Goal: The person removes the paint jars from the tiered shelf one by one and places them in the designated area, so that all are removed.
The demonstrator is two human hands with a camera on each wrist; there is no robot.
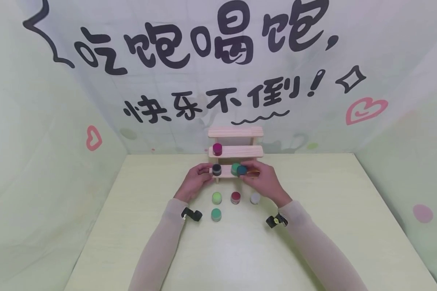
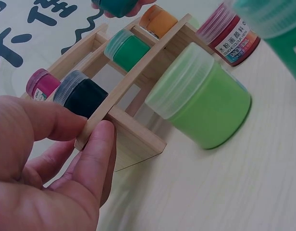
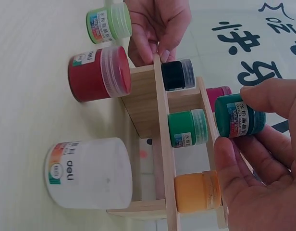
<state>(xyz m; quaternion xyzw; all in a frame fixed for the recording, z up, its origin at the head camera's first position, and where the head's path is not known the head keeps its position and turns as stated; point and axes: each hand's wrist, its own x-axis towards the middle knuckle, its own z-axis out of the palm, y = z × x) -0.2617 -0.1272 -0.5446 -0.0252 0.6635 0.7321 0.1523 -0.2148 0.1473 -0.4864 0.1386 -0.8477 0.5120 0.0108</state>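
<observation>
My left hand [image 1: 194, 182] pinches the left end of the lowest shelf on a small wooden tiered rack [image 1: 240, 151]. Close by its fingertips stands a black paint jar [image 2: 80, 94] on that shelf. Between thumb and fingers, my right hand [image 1: 266, 181] holds a dark teal paint jar [image 3: 239, 115], raised above the lowest shelf's right part. Along that shelf, a green jar [image 3: 186, 129] and an orange jar [image 3: 196, 192] follow the black one; the right hand mostly covers the orange one in the head view. A magenta jar [image 1: 217, 149] sits at the middle shelf's left end.
In front of the rack, a light green jar [image 1: 216, 198], a dark red jar [image 1: 235, 197] and a white jar [image 1: 255, 198] stand in a row on the table [image 1: 233, 254]. Nearer stands another green jar [image 1: 216, 214]. A printed cloth [image 1: 189, 85] hangs behind the rack.
</observation>
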